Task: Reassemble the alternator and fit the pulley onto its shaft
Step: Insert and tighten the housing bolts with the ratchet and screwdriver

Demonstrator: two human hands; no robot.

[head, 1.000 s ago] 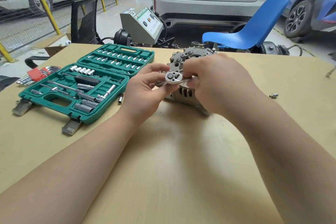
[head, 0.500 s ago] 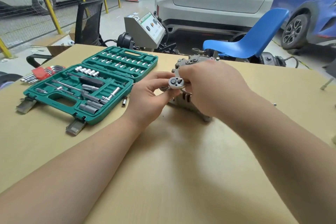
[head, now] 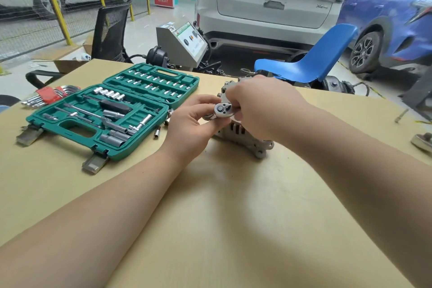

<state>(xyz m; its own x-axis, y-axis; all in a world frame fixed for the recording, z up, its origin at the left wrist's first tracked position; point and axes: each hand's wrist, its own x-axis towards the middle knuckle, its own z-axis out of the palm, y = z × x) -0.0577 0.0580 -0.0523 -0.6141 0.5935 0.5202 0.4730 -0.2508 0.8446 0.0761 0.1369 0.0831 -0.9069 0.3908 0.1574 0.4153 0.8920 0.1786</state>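
Note:
The grey alternator point(head: 243, 134) stands on the tan table point(head: 210, 217), mostly hidden behind my hands. Over its near left side sits the silver head of a ratchet wrench point(head: 223, 110). My left hand point(head: 189, 128) curls around the ratchet head from below and the left, thumb and fingers pinching it. My right hand point(head: 261, 105) covers the top of the alternator and grips the ratchet's handle, which is hidden under its fingers. No pulley is visible.
An open green socket set case point(head: 112, 112) lies left of my hands, with loose sockets point(head: 157, 134) beside it. Red-held hex keys point(head: 49, 96) lie at the far left. A metal part point(head: 420, 141) sits at the right edge. A blue chair point(head: 308, 63) stands behind the table.
My view has tilted upward, so hands and alternator sit lower in the frame. The ratchet head has turned slightly between my fingers; both hands stay on it at the alternator.

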